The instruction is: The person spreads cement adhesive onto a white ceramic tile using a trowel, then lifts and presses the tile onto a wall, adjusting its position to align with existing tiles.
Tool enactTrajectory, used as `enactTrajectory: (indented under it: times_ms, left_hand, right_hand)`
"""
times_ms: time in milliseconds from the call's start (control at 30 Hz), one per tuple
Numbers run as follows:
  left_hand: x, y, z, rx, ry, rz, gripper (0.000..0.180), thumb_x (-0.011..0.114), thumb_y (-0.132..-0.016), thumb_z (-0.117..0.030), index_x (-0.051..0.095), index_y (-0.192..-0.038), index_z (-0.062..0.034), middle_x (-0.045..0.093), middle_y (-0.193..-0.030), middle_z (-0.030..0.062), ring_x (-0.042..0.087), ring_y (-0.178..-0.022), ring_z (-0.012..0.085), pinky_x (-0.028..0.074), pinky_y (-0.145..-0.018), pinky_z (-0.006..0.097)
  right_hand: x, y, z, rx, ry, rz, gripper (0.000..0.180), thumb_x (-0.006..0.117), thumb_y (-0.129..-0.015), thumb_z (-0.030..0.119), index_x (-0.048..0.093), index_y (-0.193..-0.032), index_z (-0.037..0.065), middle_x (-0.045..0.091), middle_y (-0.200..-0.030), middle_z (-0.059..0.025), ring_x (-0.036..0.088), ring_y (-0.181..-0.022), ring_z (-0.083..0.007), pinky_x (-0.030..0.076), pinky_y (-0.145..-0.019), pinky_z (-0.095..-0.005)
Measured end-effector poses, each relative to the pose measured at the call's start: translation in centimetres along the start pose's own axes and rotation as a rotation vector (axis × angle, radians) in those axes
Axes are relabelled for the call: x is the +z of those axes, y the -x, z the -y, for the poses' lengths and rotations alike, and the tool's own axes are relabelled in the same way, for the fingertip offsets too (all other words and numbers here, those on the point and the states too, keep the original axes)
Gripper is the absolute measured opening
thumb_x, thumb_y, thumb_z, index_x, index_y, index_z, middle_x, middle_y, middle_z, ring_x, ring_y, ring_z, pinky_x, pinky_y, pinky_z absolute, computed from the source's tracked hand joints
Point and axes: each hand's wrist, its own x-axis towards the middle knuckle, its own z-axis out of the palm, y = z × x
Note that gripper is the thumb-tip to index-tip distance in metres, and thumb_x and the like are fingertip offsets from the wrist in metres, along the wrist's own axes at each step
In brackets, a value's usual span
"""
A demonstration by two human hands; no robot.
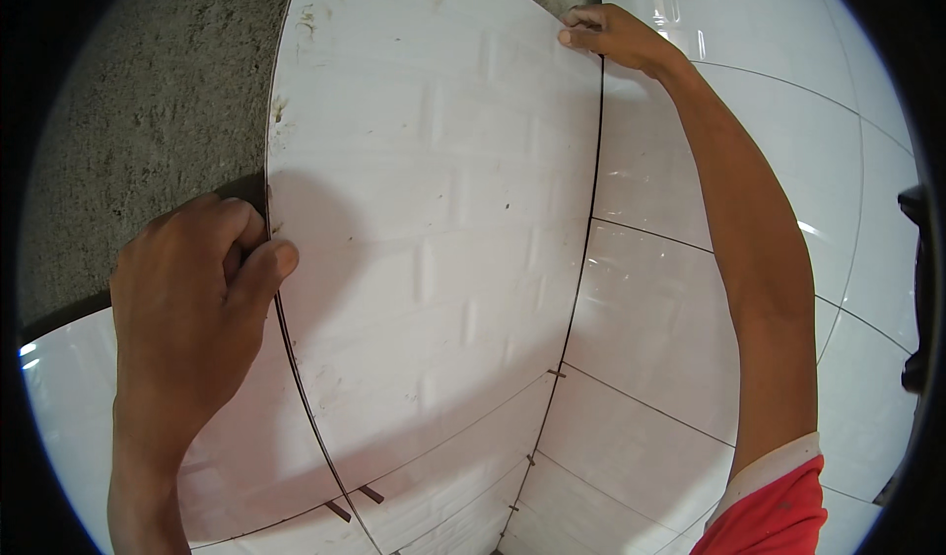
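The large white tile [434,210], glossy with a faint brick relief, lies against the wall at the picture's centre. The left hand [192,304] grips its edge at 9 o'clock, fingers [266,264] curled round the rim; the right hand [616,37] pinches its corner at 1 o'clock. It looks like the seating step: next comes pressing it flush, matching the joint. Rough grey mortar [148,131] shows at 10 o'clock, set tiles [690,289] at 3, small spacers [357,501] at 6.

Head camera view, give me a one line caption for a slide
Both hands, left hand and right hand, grip opposite edges of a large white tile against a bare cement wall.
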Motion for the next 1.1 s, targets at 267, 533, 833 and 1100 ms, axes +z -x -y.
enactTrajectory:
  times_ms: [267, 533, 833, 1100]
  left_hand:
    - [-0.2, -0.2, 0.0, -0.066, -0.071, 0.071, 0.023, 0.075, -0.086, -0.016, 0.065, -0.070, -0.0032, 0.059, -0.063, 0.0080, 0.056, -0.053, 0.0192, 0.044, -0.057, 0.037]
    - [-1.0, -0.6, 0.8, -0.013, 0.019, 0.111, 0.023, 0.076, -0.086, -0.022, 0.069, -0.073, -0.0043, 0.065, -0.069, 0.0092, 0.062, -0.059, 0.0231, 0.047, -0.057, 0.038]
    - [-0.9, -0.4, 1.1, -0.016, 0.090, 0.067, 0.024, 0.076, -0.086, -0.021, 0.069, -0.072, -0.0042, 0.063, -0.068, 0.0083, 0.060, -0.059, 0.0236, 0.047, -0.058, 0.038]
    - [-1.0, -0.2, 1.5, 0.018, 0.171, 0.011, 0.021, 0.078, -0.083, -0.015, 0.066, -0.070, -0.0040, 0.061, -0.067, 0.0072, 0.059, -0.059, 0.0220, 0.046, -0.057, 0.038]
  right_hand:
    - [0.2, 0.5, 0.0, -0.019, 0.030, -0.128, 0.054, 0.072, -0.092, 0.046, 0.067, -0.118, -0.001, 0.065, -0.106, -0.0122, 0.059, -0.100, -0.0246, 0.046, -0.095, -0.0385]
    - [0.9, 1.4, 2.8, -0.065, -0.121, -0.261, 0.063, 0.067, -0.095, 0.049, 0.065, -0.129, -0.004, 0.070, -0.119, -0.0209, 0.065, -0.113, -0.0313, 0.047, -0.102, -0.0397]
    - [1.1, 0.1, 8.9, -0.051, -0.137, -0.373, 0.057, 0.068, -0.094, 0.054, 0.074, -0.108, -0.001, 0.074, -0.100, -0.0194, 0.069, -0.099, -0.0299, 0.053, -0.089, -0.0408]
    - [1.6, 0.1, 9.4, -0.091, -0.201, -0.424, 0.051, 0.069, -0.096, 0.048, 0.074, -0.106, -0.002, 0.074, -0.100, -0.0182, 0.069, -0.097, -0.0280, 0.053, -0.088, -0.0395]
